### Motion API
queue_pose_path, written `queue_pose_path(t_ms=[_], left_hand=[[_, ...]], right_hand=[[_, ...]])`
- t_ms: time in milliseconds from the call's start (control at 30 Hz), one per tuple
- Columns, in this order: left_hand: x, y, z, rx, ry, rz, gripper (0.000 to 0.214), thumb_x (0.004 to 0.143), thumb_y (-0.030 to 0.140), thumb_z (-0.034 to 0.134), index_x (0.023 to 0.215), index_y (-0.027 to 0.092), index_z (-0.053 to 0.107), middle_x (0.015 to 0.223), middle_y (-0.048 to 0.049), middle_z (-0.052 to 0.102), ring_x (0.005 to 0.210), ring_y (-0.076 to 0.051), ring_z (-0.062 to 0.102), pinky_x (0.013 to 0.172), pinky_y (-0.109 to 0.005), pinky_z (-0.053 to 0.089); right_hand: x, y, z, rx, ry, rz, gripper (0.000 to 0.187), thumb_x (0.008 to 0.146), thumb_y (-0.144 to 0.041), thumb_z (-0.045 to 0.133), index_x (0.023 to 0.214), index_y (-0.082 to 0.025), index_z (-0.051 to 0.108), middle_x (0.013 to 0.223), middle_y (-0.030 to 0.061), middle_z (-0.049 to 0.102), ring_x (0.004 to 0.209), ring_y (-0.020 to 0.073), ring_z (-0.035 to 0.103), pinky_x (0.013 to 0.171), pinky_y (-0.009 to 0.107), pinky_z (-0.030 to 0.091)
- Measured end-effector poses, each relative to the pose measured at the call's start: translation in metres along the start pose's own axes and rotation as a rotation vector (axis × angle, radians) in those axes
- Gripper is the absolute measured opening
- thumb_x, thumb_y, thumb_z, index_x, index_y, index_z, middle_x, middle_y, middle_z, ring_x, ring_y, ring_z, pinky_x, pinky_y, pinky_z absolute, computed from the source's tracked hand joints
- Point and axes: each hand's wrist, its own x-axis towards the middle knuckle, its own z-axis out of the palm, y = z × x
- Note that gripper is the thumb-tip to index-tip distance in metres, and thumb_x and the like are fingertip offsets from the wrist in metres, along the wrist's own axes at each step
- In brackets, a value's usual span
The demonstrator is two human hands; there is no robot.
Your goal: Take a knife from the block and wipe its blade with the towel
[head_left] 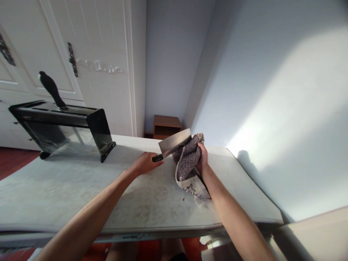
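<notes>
My left hand [146,163] is closed round the black handle of a cleaver [174,142], whose broad metal blade points up and to the right above the table. In my right hand [202,157] is a bunched grey-brown towel [189,162] with a pale patterned border and a small white label. The towel lies against the far end of the blade and covers part of it. Its lower end hangs down to the tabletop.
A black knife block with clear sides [57,114] stands at the table's left, one black-handled tool upright in it. The white table [152,203] meets a pale wall [244,90] at right. White cabinets [106,47] and a small brown wooden stand [167,121] are behind.
</notes>
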Motion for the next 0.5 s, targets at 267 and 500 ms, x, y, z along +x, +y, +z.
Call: queue_pose_path(t_ms=[267, 500], left_hand=[[-0.005, 0.012, 0.003, -0.376, -0.130, -0.186, 0.045, 0.075, 0.064, 0.055, 0.068, 0.020, 0.046, 0.043, 0.0068, 0.042, 0.034, -0.013, 0.048, 0.036, -0.022, 0.031], [-0.010, 0.026, 0.006, -0.540, -0.154, -0.126, 0.030, 0.078, 0.048, 0.056, 0.083, 0.019, 0.050, 0.047, 0.0065, 0.050, 0.031, -0.013, 0.049, 0.030, -0.020, 0.031]], right_hand=[[-0.013, 0.010, 0.010, -0.008, -0.191, 0.125, 0.035, 0.067, -0.050, 0.063, 0.084, -0.020, 0.069, 0.075, 0.0053, 0.075, 0.082, 0.0278, 0.070, 0.075, 0.042, 0.057], [-0.035, 0.022, 0.026, -0.039, -0.358, 0.345, 0.025, 0.069, -0.038, 0.068, 0.086, -0.020, 0.068, 0.072, 0.0055, 0.074, 0.086, 0.0271, 0.070, 0.081, 0.039, 0.056]])
